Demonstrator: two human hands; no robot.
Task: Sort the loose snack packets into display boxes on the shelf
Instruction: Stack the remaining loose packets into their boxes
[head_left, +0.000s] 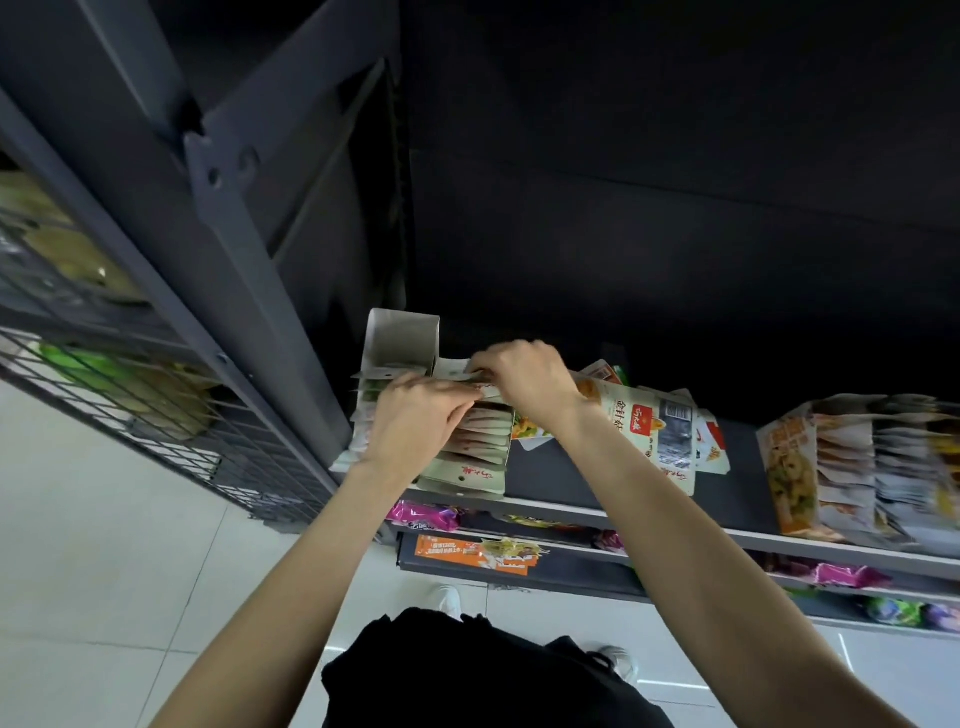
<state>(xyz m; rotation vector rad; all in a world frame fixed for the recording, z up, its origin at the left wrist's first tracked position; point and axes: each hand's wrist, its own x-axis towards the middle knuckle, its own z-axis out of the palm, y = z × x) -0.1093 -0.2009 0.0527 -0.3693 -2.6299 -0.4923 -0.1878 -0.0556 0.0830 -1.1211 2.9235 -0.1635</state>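
Reaching into the shelf at mid-frame, both hands work over one box (470, 441) of upright packets. The left hand (413, 423) lies on the left part of the row, fingers curled toward the right with the tips at a packet's top edge (480, 387). The right hand (524, 379) comes in from the right, knuckles up, fingers bent down and pinching that same edge from the far side. So both hands seem to hold one packet at the back of the row; the exact grip is hidden under the knuckles.

The box's long axis runs from the shelf's front lip (561, 512) away toward the dark back wall, and the packets stand across it, one behind another. The slot in hand sits at the far end, just under the fingertips, so the next move looks like a short push straight down. The left hand is nearer the row; the right is nearer the loose packets.

Those loose packets (649, 431) lie flat and overlapped just right of the box, beside the right forearm. Further right, blurred, stands a second box (815, 462), already full. At left, a wire rack (156, 415).
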